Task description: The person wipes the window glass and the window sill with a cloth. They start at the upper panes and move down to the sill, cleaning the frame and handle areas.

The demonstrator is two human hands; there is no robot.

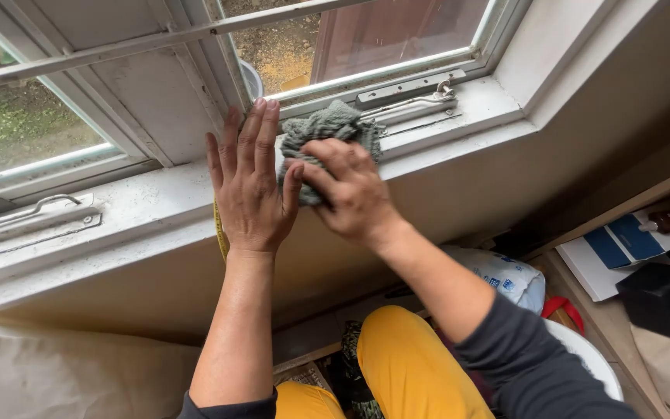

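- Where the white sill (157, 202) meets the window frame (195, 85), a grey-green cloth (326, 132) lies bunched up, knobbly in weave and crumpled into soft folds.
- The right hand (350, 190) has its grip clenched on the cloth's lower part, fingers curled over it and pressing it against the frame's bottom edge.
- The left hand (248, 182) lies flat and released on the sill, fingers spread and pointing up toward the glass, its thumb just touching the cloth's left side.
- The sill's paint looks dusty and speckled with grime.
- A metal stay (409, 99) is fixed along the frame directly right of the cloth, its hooked end raised; the cloth's upper edge touches its near end.
- A second stay (29, 213) sits on the sill well to the left, apart from both hands.
- A thin white bar (118, 48) runs across the panes above the hands.
- Through the glass, gravel and green plants show, blurred.
- A yellow strip (219, 233) peeks out behind the left wrist; what it is cannot be told.
- Below the sill, yellow trousers (405, 365) and a dark sleeve (529, 357) fill the foreground.
- A white printed bag (502, 275) lies behind the right forearm.
- To the right, a wooden shelf (622, 326) carries a blue-and-white box (614, 244) and dark items.
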